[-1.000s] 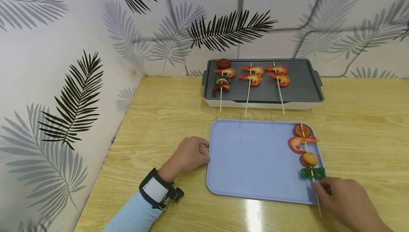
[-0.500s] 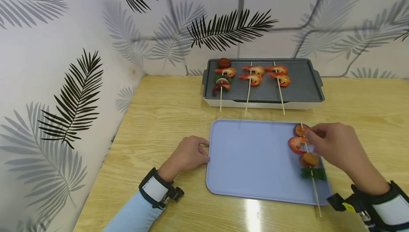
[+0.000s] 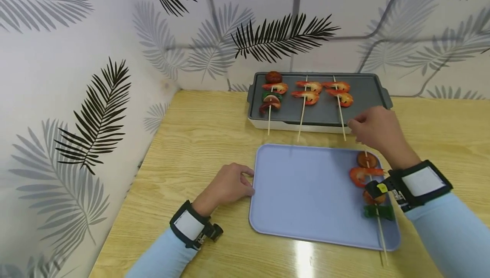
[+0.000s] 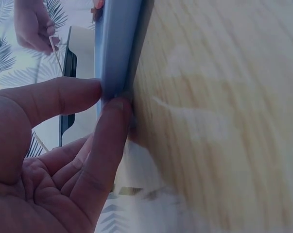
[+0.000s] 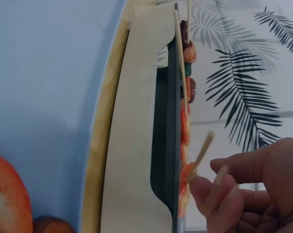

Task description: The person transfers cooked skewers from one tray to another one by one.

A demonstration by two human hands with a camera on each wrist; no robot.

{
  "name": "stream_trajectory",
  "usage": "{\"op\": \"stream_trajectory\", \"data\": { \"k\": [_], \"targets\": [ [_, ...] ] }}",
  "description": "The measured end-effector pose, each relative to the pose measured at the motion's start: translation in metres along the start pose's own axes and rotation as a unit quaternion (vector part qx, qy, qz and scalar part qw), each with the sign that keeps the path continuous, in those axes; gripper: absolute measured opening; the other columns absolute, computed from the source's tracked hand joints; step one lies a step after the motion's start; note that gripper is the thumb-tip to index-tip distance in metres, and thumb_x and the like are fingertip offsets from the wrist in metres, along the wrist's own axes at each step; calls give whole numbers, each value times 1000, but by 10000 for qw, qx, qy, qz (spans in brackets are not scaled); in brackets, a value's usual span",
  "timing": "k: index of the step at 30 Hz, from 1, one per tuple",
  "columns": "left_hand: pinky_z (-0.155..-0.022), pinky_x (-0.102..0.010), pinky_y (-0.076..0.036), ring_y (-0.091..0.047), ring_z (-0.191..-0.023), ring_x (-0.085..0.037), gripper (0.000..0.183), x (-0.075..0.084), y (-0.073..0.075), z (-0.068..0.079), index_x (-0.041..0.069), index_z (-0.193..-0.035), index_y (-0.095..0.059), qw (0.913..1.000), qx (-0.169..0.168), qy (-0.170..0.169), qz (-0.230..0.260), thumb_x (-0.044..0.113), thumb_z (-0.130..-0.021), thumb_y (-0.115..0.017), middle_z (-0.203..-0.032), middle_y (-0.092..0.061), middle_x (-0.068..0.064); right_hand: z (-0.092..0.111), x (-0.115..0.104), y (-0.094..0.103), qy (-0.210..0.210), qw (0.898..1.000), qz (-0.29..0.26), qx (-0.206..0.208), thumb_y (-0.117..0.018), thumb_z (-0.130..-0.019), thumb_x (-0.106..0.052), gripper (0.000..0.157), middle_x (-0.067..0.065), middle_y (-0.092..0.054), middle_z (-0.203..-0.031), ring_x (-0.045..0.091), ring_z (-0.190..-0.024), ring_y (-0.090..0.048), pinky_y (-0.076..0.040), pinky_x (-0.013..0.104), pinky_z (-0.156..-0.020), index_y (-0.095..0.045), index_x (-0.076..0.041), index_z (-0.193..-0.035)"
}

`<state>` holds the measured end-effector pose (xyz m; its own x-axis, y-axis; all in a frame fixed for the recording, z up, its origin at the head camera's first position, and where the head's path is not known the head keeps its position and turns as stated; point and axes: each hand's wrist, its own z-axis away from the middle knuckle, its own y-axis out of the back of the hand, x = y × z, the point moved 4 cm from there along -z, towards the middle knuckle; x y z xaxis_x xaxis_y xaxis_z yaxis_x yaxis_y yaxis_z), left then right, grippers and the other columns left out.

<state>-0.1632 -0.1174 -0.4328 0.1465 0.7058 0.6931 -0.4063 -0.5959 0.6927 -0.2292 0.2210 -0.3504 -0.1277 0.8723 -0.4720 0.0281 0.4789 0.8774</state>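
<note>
My left hand (image 3: 227, 184) pinches the left edge of a pale blue tray (image 3: 306, 193); in the left wrist view thumb and finger meet at its rim (image 4: 118, 48). A skewer of shrimp (image 3: 360, 176), green pepper (image 3: 379, 212) and round brown pieces lies along the tray's right side, partly behind the right wrist's camera. My right hand (image 3: 377, 129) hovers at the grill's front right, fingertips beside the bare stick end of the rightmost shrimp skewer (image 3: 342, 100). In the right wrist view, its thumb and fingers (image 5: 216, 194) are apart, close to that stick (image 5: 202, 153).
A dark grey grill plate (image 3: 361, 95) on a pale base stands at the back, against the leaf-patterned wall covering. Another shrimp skewer (image 3: 306, 98) and a mixed skewer (image 3: 272, 98) lie on it, sticks overhanging the front. The wooden table (image 3: 203, 133) surrounds the tray.
My right hand has left the stick of the tray's skewer, passed over its top pieces and moved forward to the grill. My left hand stays on the tray; the head view shifts slightly.
</note>
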Motion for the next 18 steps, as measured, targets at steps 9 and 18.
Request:
{"op": "stream_trajectory", "data": {
  "k": [9, 18],
  "targets": [
    [-57, -26, -47, -59, -60, -9, 41, 0, -1, 0, -1, -116, -69, 10000, -48, 23, 12, 8, -76, -76, -71, -67, 4, -14, 7, -16, -910, 9917, -551, -726, -58, -96, -26, 36, 1, -63, -58, 16, -56, -62, -46, 31, -54, -73, 1, -77],
    [-58, -26, -47, -59, -61, -8, 41, -1, 0, 1, 0, -115, -69, 10000, -12, 9, 23, 8, -76, -76, -71, -67, 4, -17, 16, -28, -1372, 9712, -1698, -952, -58, -95, -17, 30, 2, -66, -67, 15, -63, -65, -57, 34, -64, -68, 11, -101]
  ]
}}
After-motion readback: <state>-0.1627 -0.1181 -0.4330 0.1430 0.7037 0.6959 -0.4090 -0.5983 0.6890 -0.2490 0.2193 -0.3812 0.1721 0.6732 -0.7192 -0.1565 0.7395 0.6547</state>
